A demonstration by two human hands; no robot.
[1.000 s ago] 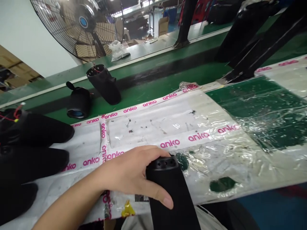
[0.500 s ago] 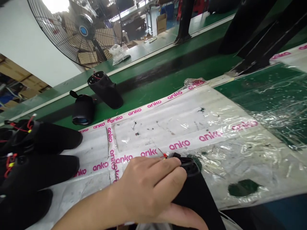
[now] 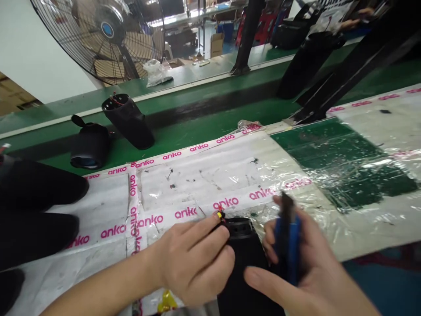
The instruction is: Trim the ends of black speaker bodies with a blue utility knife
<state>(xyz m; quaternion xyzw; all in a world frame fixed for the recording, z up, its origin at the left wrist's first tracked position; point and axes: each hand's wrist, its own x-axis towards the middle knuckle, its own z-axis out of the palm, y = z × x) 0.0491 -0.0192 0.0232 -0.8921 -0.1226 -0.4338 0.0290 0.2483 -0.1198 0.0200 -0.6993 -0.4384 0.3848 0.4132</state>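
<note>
A black fabric-covered cylinder, its perforated rim at the top, stands low in the middle. Beside this rim my left hand is closed, with thumb and forefinger pinching thin red wires that carry a small yellow piece. At the cylinder's right side, my right hand grips blue-handled pliers, dark jaws pointing up. Motion blurs the pliers, and their jaw shape is hard to make out. The cylinder's lower part runs out of view.
Several more black cylinders lie at left. On the green belt rest a perforated-rim cylinder and a shorter one with a loop. A fan stands behind. Dark posts rise at the back. A co-worker's hands show top right.
My right hand has come into view from the right with the pliers. My left hand has shifted left from over the rim and now pinches the wires. The view has swung right.
</note>
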